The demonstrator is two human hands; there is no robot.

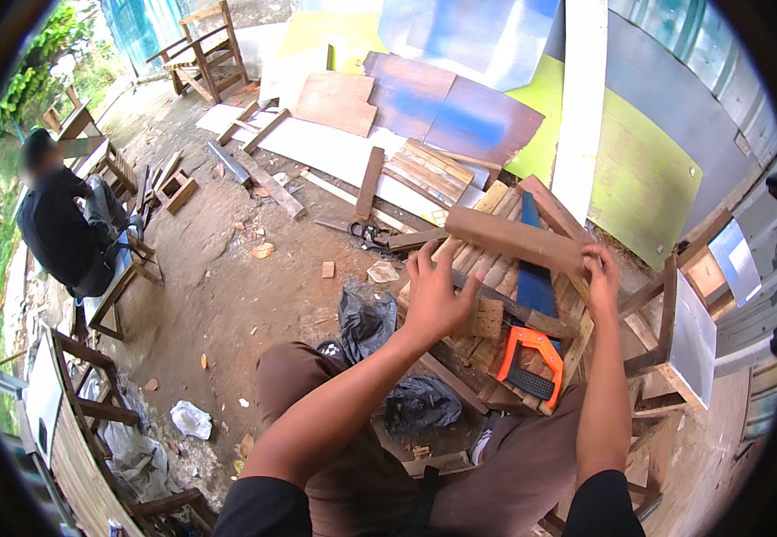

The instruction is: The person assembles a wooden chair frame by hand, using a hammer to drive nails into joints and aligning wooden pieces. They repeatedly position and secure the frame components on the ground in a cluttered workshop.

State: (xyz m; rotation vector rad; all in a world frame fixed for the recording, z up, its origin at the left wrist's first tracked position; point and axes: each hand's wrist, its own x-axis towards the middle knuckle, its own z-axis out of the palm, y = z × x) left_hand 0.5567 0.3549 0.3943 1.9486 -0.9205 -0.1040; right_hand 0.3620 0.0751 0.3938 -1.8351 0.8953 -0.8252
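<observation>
Steady the brown plank [513, 242] from both ends

The brown plank is raised over the slatted wooden desk [471, 261], lying slantwise above the blue-bladed handsaw [537, 288]. The right hand [601, 279] has its fingers curled closed on the plank's right end. The left hand [442, 300] is beside the other end, fingers and thumb spread wide; whether any fingertip touches the wood, I cannot tell.

A one-ended hold would probably let the plank twist or dip, so good handling calls for the left fingers to close on the free end, thumb opposing, with both wrists level. Turning it slowly would let each face and edge be checked. Keep fingers away from the saw's blade, and steer the plank clear of the wooden block [487, 318] on the desk.
</observation>
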